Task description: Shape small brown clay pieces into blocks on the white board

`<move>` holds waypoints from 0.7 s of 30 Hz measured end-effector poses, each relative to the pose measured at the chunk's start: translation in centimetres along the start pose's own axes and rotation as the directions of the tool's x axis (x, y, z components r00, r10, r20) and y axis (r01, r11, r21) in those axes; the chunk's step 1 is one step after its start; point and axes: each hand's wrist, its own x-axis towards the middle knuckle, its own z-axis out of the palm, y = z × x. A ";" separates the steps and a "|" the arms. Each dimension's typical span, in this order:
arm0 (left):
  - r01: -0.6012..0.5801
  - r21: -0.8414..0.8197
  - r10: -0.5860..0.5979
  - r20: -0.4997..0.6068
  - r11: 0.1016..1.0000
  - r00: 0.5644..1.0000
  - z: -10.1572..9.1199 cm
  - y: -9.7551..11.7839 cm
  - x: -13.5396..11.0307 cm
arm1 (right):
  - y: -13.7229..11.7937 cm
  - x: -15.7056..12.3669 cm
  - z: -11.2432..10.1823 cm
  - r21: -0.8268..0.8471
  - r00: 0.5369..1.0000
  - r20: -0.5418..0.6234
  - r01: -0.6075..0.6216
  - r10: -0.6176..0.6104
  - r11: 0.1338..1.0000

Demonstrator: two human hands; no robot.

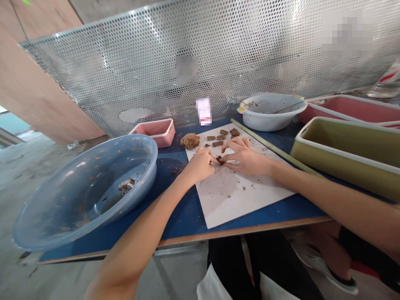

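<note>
Two hands meet near the middle of the white board, which lies on the blue table with its near corner close to the table's front edge. The small brown piece sits on the board right between the fingertips, touching both hands.

The left hand is curled, its fingers drawn together, with thumb and forefinger nipped onto the left end of the piece. The right hand pinches the other end with thumb and forefinger; its remaining fingers are fanned out and rest flat on the board beyond the piece.

Just past the hands, along the board's far edge, lie several cut brown pieces, apart from one another. A rough brown lump sits at the board's far left corner. Brown crumbs and smears dot the board near the hands.

A pale rod runs along the board's right edge. Beyond it, at the table's right side, stands an olive tray, with a pink tray behind it. A white bowl stands past the board's far corner, and a small pink tub is just left of the lump. A blue basin with brown residue inside overhangs the table's left end. A perforated metal screen backs the table.
</note>
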 end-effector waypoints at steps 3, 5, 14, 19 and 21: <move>0.014 0.003 -0.014 0.013 1.000 1.000 -0.1 0.2 0.0 | 0.0 -0.1 -0.1 -0.003 1.000 -0.004 0.005 -0.005 1.000; 0.023 0.004 -0.023 0.022 1.000 0.999 -0.1 0.3 0.0 | -0.1 -0.1 -0.2 -0.011 1.000 0.002 0.010 -0.010 1.000; 0.045 0.003 -0.045 0.055 0.999 0.997 -0.3 0.5 0.0 | -0.1 -0.1 -0.4 -0.015 1.000 0.018 0.015 -0.015 1.000; 0.046 -0.002 -0.045 0.055 0.999 0.997 -0.2 0.6 0.0 | 0.0 -0.1 -0.3 -0.020 1.000 0.014 0.010 -0.010 1.000; 0.047 0.002 -0.047 0.052 0.999 0.998 -0.2 0.6 0.0 | 0.1 -0.2 -0.3 -0.022 1.000 0.009 0.014 -0.014 1.000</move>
